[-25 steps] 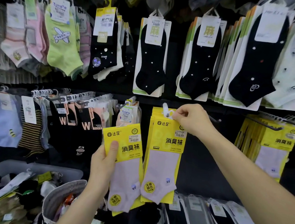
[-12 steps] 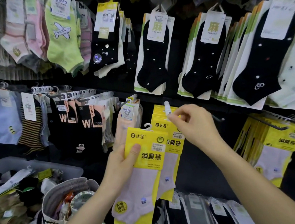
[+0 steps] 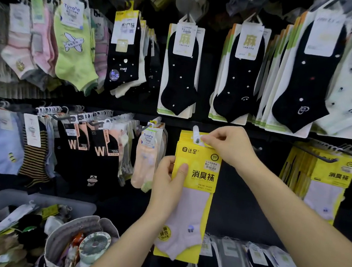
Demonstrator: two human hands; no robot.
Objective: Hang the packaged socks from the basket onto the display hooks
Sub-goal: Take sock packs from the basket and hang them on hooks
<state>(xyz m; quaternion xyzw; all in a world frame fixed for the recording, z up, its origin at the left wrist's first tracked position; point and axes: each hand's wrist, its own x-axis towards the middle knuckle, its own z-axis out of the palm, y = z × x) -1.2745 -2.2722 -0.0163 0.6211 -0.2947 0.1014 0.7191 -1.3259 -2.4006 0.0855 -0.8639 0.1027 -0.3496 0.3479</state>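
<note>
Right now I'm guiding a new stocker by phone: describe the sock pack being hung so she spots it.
On the sock wall, find the lower row's centre hook. In front of it is a yellow pack holding a lilac ankle sock, peach socks to its left. It alone is held: left hand on its edge, right hand pinching its top.

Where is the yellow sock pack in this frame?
Head view, centre: the yellow sock pack is at the hook tip, left hand gripping its left edge, right hand pinching its top, right of the peach socks.
</note>
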